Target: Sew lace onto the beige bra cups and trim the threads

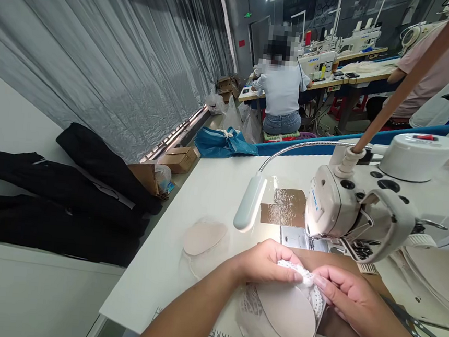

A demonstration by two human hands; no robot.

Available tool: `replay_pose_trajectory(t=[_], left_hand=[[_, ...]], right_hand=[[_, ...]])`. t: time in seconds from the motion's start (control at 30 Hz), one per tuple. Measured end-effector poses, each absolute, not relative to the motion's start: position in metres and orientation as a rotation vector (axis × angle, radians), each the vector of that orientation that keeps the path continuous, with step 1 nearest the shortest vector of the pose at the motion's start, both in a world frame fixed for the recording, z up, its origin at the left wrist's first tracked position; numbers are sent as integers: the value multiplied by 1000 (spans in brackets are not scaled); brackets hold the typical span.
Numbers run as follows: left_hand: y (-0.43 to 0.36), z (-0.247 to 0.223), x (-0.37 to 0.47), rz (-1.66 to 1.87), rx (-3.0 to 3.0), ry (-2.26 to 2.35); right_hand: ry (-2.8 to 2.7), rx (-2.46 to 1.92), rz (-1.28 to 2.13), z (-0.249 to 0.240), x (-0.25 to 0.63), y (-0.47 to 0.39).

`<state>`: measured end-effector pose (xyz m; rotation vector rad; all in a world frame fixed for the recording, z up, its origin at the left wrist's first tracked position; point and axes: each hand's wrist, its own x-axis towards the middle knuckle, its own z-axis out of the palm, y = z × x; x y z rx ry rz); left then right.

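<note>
A: What's on the far left?

B: Black cloth (pixel 68 197), piled on a white ledge. Then comes the white desk (pixel 147 282), where one beige oval pad (pixel 205 237) lies on sheer fabric, touched by neither hand.

A: And moving right?

B: A gooseneck lamp (pixel 250 202) hangs over the desk. Below it, the left hand (pixel 269 264) pinches white lace trim (pixel 318 301) between thumb and fingers.

A: What's under that hand?

B: A second oval pad (pixel 290 316), just below the pinched lace, with sheer fabric around it.

A: The right hand (pixel 349 289)?

B: It grips the same lace, thumb against forefinger, close to the left thumb.

A: How far along?

B: Partway, I'd judge. The lace runs along the pad's upper right side; whether it's stitched, I can't tell. It sits in front of the JUKI sewing machine (pixel 334 209), not under the needle. On the first pad I can't make out any lace.
</note>
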<state>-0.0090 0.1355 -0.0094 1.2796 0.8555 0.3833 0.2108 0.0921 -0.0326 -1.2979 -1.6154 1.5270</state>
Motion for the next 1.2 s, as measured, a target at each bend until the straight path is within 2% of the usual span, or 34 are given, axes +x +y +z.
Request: replay_pose_trajectory(t=[1.2], left_hand=[[132,-10,-9,391,1198,807]], right_hand=[[-1496,-1333,1632,-25,211,92]])
